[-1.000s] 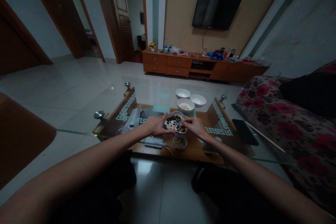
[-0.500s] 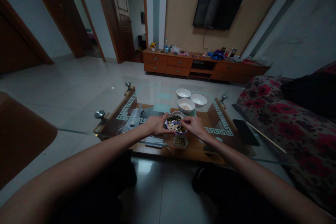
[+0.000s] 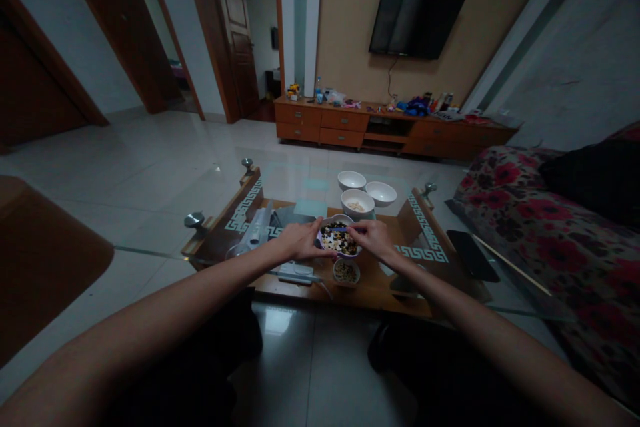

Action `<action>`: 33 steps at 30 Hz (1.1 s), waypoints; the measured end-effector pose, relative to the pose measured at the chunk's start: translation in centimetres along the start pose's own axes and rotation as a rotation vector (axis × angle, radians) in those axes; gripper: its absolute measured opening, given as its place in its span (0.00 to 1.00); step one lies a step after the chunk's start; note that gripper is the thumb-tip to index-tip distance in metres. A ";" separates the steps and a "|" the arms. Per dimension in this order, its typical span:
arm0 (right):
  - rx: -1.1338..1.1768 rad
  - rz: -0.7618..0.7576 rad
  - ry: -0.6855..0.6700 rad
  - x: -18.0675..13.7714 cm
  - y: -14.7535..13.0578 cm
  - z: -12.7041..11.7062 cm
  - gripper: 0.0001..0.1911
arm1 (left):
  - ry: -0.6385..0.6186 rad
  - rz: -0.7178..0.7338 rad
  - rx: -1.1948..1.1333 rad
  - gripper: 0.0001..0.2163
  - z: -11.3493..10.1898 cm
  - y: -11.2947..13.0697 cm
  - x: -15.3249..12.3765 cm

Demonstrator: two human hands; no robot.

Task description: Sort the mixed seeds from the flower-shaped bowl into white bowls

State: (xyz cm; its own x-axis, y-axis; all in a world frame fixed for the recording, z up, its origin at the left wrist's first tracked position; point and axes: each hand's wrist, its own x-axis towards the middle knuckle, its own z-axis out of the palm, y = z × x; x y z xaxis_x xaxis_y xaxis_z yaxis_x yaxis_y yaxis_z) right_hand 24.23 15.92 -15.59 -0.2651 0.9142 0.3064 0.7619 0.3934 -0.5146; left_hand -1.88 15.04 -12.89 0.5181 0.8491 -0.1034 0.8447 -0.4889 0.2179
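A scallop-edged bowl [image 3: 339, 255] of mixed dark and pale beans or seeds stands on the glass table. My left hand [image 3: 304, 240] grips its left side, thumb at the rim and fingers below. Between the fingertips of my right hand [image 3: 371, 238] is a thin purple utensil [image 3: 341, 229], perhaps a spoon, lying across the contents; its tip is hard to make out. Right behind the bowl stands a white bowl [image 3: 357, 203] with a few pale pieces in it. Two more white bowls, one at the left [image 3: 351, 180] and one at the right [image 3: 381, 193], stand farther back.
Below the glass, a reflection or second small bowl [image 3: 346, 271] shows similar seeds. A dark phone [image 3: 473, 255] and a thin stick [image 3: 511, 264] lie at the right edge. A brown seat [image 3: 50, 260] is at left, a flowered sofa [image 3: 575, 240] at right.
The purple utensil has shifted toward the far side of the bowl, and the dark and pale pieces lie differently. My left hand keeps its hold on the bowl. The view has tilted slightly.
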 end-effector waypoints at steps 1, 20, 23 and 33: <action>0.031 0.017 0.042 0.2 0.5 -0.5 0.16 | -0.001 0.001 -0.002 0.57 0.0 0.0 0.0; 0.004 0.274 0.350 -1.5 7.2 -5.2 0.24 | 0.010 0.003 0.034 0.58 0.5 -0.3 0.3; 0.105 0.213 0.391 -1.4 5.6 -6.2 0.25 | 0.018 0.005 0.041 0.59 0.7 -0.4 0.4; 0.117 -0.170 0.025 1.5 0.4 -5.9 0.14 | -0.010 -0.007 0.030 0.59 0.3 -0.3 0.2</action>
State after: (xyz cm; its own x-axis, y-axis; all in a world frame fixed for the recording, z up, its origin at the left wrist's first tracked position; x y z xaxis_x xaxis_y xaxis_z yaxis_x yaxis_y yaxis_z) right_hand 27.62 16.87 -10.55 -0.3679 0.8318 0.4158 0.6333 0.5515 -0.5429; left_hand -1.97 15.28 -13.25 0.5130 0.8507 -0.1144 0.8521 -0.4886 0.1878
